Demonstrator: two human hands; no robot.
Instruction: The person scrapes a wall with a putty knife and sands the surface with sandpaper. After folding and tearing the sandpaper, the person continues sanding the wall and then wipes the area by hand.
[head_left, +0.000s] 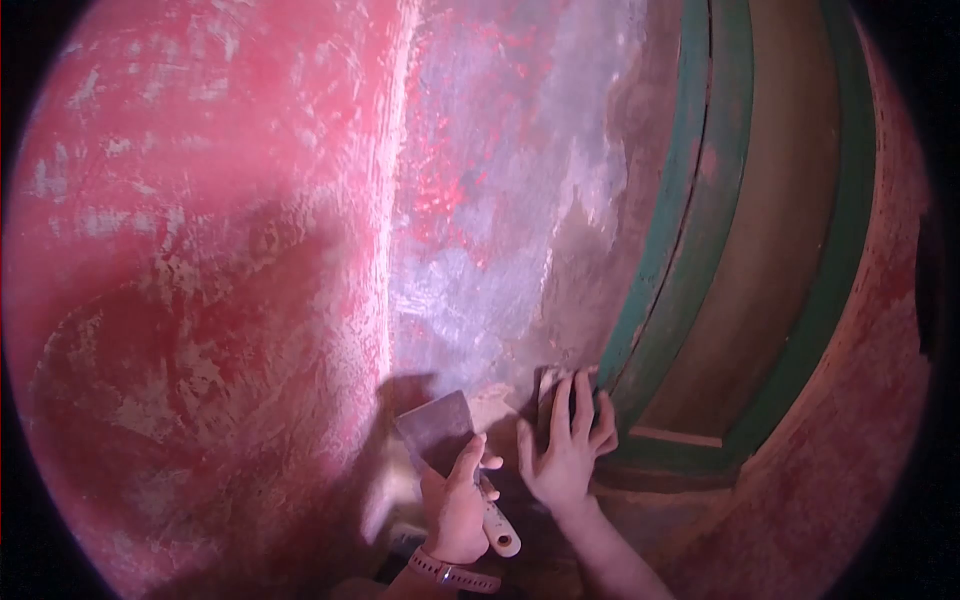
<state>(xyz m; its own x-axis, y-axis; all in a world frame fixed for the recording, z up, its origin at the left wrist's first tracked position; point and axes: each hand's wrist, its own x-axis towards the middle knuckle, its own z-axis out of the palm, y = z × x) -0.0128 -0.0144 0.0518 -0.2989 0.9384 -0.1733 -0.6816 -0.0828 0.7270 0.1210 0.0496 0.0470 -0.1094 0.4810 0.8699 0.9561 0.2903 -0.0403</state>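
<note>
My left hand (462, 512), with a banded strap on its wrist, is closed around a putty knife. The wide, dark blade of the putty knife (436, 430) points up and left, near the base of the wall's corner. Its pale handle, with a hole at the end, sticks out below my palm. Farther right, my right hand (566, 455) lies with its fingers spread and pointing up, against the lower part of the grey, worn wall (500, 290). A dark patch shows under and between those fingers; I cannot tell whether it is a flat thing or shadow.
On the left rises a red wall (200, 230) with scuffed, pale patches. A light vertical edge (385, 200) divides it from the worn wall. To the right stands a green frame (725, 200) around a brown panel (775, 230). Reddish wall surface (850, 480) continues beyond it.
</note>
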